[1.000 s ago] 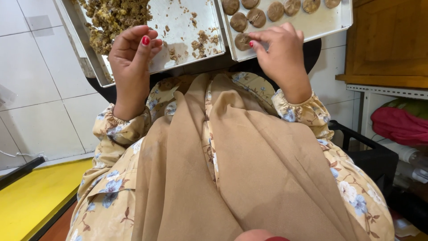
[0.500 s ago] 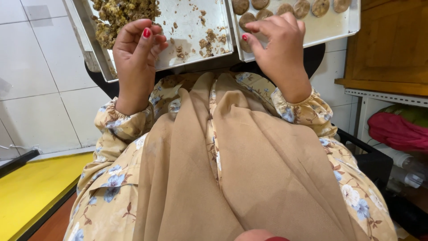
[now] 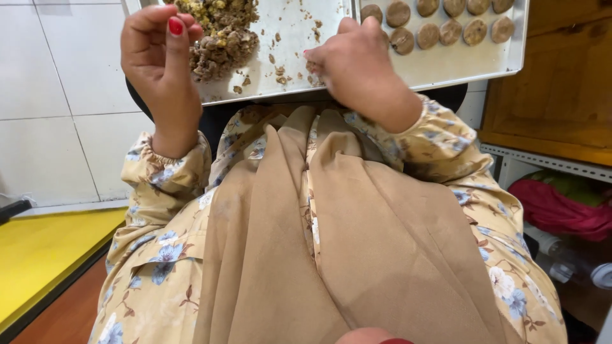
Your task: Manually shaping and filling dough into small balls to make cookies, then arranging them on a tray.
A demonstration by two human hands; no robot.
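1. Crumbly brown mixture (image 3: 223, 35) lies heaped at the top left corner of a pale metal tray (image 3: 299, 79), with loose crumbs scattered across the tray's bare middle.
2. The left hand (image 3: 156, 60) is raised beside the heap, at the tray's near left edge. Its fingers (image 3: 159, 19) are curled in towards the palm and a thumb with a red nail rests across them. Whether any mixture sits inside the curl cannot be told.
3. The right hand (image 3: 357, 60) reaches over the tray's near edge, knuckles up, fingertips bunched and pressed down among the crumbs in the middle. Anything pinched beneath them is hidden.
4. Compared with half a second earlier, the right hand has moved left, away from the shaped rounds and onto the crumbs. The left hand has stayed curled in much the same pose by the heap. The view has swung, so both trays now sit further right in the picture.
5. A second tray (image 3: 459, 64) touches the first on its right. Flat brown rounds (image 3: 446, 19) lie in rows along its far part, and its near part is bare metal.
6. Both sleeves are tan with a blue and white flower print, gathered at the wrists. A plain tan scarf (image 3: 357, 255) hangs down the front of the person's lap.
7. White tiles (image 3: 57, 127) cover the wall on the left, above a yellow mat (image 3: 44, 255). A wooden cabinet (image 3: 561, 95) stands on the right, with a red cloth (image 3: 561, 210) below it.
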